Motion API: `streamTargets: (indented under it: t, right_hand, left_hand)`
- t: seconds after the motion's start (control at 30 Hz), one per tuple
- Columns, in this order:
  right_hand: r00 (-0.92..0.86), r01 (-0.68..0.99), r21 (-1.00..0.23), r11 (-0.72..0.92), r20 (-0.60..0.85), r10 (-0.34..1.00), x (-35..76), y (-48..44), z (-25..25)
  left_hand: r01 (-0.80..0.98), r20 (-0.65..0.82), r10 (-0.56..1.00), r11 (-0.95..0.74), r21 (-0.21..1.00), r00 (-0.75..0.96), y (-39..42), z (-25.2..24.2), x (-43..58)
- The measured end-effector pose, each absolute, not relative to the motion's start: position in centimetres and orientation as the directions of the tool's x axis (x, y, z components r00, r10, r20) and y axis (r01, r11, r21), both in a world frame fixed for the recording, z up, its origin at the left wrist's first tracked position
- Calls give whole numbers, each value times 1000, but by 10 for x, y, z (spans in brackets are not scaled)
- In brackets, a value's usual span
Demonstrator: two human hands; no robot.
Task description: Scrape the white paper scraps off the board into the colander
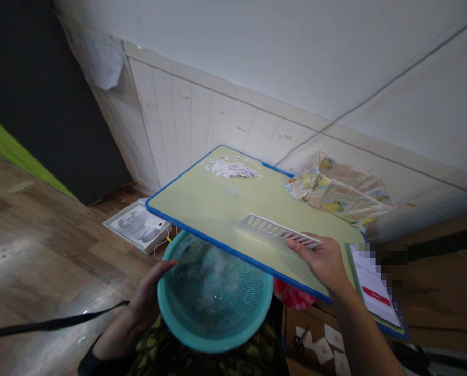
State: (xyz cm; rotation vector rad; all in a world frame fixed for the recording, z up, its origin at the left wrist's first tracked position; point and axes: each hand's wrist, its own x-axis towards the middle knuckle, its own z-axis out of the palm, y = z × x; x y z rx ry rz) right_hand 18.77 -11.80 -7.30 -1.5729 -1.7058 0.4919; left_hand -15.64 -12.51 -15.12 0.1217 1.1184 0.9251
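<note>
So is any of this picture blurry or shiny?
In the head view, pale glare on the wooden floor at lower left; in the head view, whitish contents in the teal basket too soft to identify; in the head view, blocky pixels hiding detail at right.

- Both hands bare, both in view, well apart.
- Right hand (325,256): higher of the two, closed in a pinch grip. Thumb (299,247) straight, pointing left; other fingers mostly hidden behind the grip.
- Right wrist (341,287): roughly in line with the forearm, no sharp bend apparent.
- Right forearm (369,334): bare, reaching up and leftward from the lower right edge.
- Left hand (157,279): lower, curled in a side hold. Thumb (173,263) uppermost, pointing right; remaining fingers out of sight.
- Left forearm (119,324): rises obliquely from lower left, in shadow.
- Left sleeve (94,360): dark, ending partway up the forearm.
</note>
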Motion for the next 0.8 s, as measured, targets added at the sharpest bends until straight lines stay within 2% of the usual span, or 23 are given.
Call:
streamTargets:
  t: [0.43,0.6,0.8]
  right_hand:
    - [61,724,-666,180,323,945,187,-131,-68]
    - [6,726,-655,211,312,950,187,-134,-65]
    - [71,752,-625,211,394,916,184,-129,-66]
  left_hand:
    - [-564,-723,683,640,522,105,-125,-146,-155]
    - [-584,-730,678,629,514,88,-125,-145,-154]
    - [-592,-706,696,625,508,130,-125,-146,-155]
